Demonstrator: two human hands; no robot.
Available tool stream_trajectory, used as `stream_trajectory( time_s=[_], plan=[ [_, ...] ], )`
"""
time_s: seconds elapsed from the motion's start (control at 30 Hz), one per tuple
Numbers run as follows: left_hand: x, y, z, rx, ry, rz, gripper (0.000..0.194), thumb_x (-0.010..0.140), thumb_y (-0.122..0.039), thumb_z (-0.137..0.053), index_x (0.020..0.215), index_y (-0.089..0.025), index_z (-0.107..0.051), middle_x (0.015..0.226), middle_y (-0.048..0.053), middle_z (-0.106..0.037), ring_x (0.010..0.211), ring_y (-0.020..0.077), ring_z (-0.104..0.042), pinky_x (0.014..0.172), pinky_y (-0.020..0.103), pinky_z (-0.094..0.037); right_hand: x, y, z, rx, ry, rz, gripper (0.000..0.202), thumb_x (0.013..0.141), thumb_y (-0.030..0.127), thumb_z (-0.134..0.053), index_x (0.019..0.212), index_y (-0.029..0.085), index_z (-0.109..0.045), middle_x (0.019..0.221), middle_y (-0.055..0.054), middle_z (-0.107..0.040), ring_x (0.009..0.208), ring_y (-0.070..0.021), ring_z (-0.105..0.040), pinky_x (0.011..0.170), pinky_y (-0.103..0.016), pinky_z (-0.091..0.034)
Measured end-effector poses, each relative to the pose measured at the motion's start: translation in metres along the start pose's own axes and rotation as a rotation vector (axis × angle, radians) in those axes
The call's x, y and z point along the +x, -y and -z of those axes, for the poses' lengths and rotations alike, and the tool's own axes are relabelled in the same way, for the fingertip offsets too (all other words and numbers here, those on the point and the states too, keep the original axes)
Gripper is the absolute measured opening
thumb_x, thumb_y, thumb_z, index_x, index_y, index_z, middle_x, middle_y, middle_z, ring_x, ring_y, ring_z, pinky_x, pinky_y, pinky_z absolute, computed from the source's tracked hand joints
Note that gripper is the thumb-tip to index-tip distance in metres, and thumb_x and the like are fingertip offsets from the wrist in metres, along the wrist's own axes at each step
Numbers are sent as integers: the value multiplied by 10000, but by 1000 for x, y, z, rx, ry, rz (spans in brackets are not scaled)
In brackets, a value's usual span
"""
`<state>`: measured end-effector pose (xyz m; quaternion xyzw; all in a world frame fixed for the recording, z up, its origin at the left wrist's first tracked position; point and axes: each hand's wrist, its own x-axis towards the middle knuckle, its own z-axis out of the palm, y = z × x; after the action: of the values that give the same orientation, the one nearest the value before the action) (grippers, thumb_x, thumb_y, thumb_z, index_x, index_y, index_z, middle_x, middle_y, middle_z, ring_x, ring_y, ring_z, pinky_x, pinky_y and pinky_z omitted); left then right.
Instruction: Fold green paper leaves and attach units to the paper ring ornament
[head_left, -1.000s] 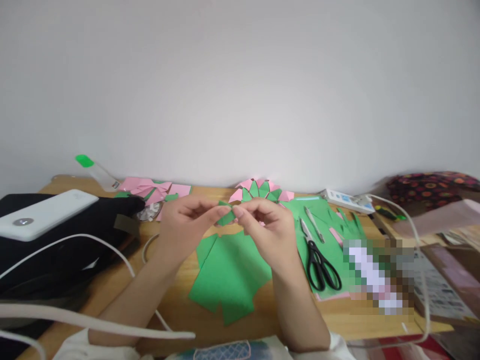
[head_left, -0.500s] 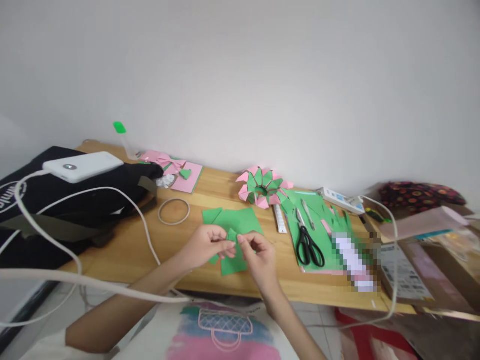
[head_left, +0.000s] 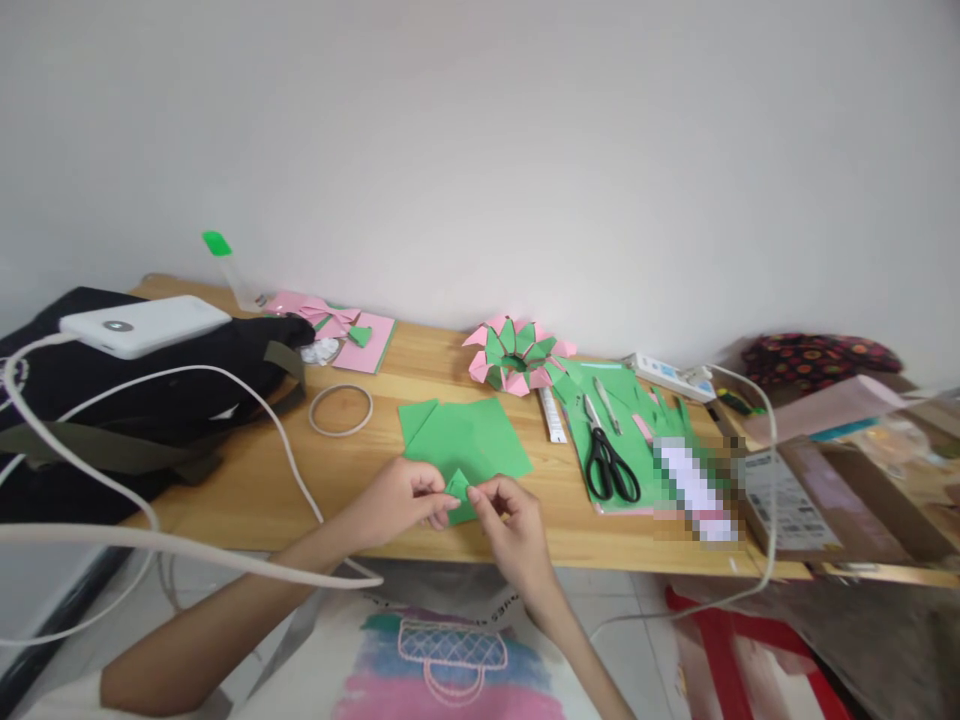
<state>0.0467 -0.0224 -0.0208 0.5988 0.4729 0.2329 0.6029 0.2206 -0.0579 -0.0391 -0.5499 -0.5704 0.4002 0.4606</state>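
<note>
A small folded piece of green paper (head_left: 458,483) is pinched between the fingertips of both hands, near the table's front edge. My left hand (head_left: 407,495) grips its left side with thumb and fingers closed. On its right side, my right hand (head_left: 508,515) pinches it the same way. Beneath and beyond the hands lie flat sheets of green paper (head_left: 480,435) on the wooden table. Farther back stands a ring of folded pink and green paper pieces (head_left: 517,357).
Black-handled scissors (head_left: 611,468) and a craft knife (head_left: 608,405) lie on green paper at right, beside a white tube (head_left: 552,415). A tape-like ring (head_left: 341,410) is at left, near a black bag (head_left: 225,400) bearing a white power bank (head_left: 146,325). White cables cross my left forearm.
The view has shifted, so the table items appear slightly higher and further left. Both hands still hold the small green piece, which now shows a more pointed top.
</note>
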Motion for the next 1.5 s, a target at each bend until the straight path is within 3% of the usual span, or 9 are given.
stream_trajectory(
  time_s=[0.33,0.43,0.53,0.73,0.83,1.03,1.17,1.33,1.5],
  plan=[
    [13,0,19,272,-33,-120,237,741,-373,-638,626,-168,-669,624,20,-709,612,161,-622,592,237,-426,15,-9,14,99,20,-129,269,830,416,-663,712,177,-630,577,44,-518,521,-94,-460,517,-239,-367],
    [16,-1,33,371,-52,-160,249,779,-394,-625,708,-172,-714,678,26,-728,629,164,-621,597,237,-403,33,-14,14,155,41,-256,264,912,409,-598,897,148,-641,736,9,-616,611,-108,-568,586,-258,-489],
    [16,1,46,469,-103,-184,277,815,-402,-595,704,-178,-713,677,36,-721,631,169,-598,611,247,-378,67,-19,-6,224,91,-394,335,933,360,-590,1205,164,-584,1184,-83,-628,988,-205,-646,828,-407,-564],
    [8,10,62,584,-144,-169,278,880,-373,-543,761,-195,-720,732,40,-738,676,181,-624,649,258,-398,144,-27,-69,359,142,-537,358,931,350,-594,1240,170,-569,1244,-93,-605,1051,-225,-630,874,-440,-550],
    [5,16,66,605,-144,-146,268,905,-335,-522,780,-198,-717,752,33,-745,695,181,-651,645,254,-421,161,-27,-79,364,138,-549,357,932,349,-592,1241,172,-569,1247,-94,-603,1052,-224,-629,875,-441,-550],
    [8,27,70,638,-159,-120,202,891,-285,-595,1014,-170,-706,1015,86,-734,922,236,-669,816,319,-480,128,-24,-34,191,116,-475,324,922,350,-597,1183,158,-588,1050,-63,-662,839,-169,-653,741,-359,-560],
    [15,31,65,674,-119,-143,453,769,-241,-749,1205,-189,-638,1201,111,-633,1140,292,-572,999,398,-434,97,-20,-5,-14,71,-356,297,717,297,-745,979,173,-678,857,-45,-680,678,-152,-587,643,-305,-493],
    [24,30,61,742,-105,-124,647,710,-207,-791,1308,-174,-547,1195,137,-584,1139,343,-545,988,485,-445,91,-23,-10,-175,59,-224,448,651,247,-726,1093,204,-669,1038,-72,-671,664,-142,-564,612,-301,-464],
    [25,26,59,773,-106,-98,689,678,-209,-822,1306,-154,-545,1191,143,-581,1135,340,-550,987,474,-455,104,-34,-16,-226,128,-136,344,669,212,-694,1012,188,-689,722,14,-618,498,-101,-454,496,-252,-407]
  ],
)
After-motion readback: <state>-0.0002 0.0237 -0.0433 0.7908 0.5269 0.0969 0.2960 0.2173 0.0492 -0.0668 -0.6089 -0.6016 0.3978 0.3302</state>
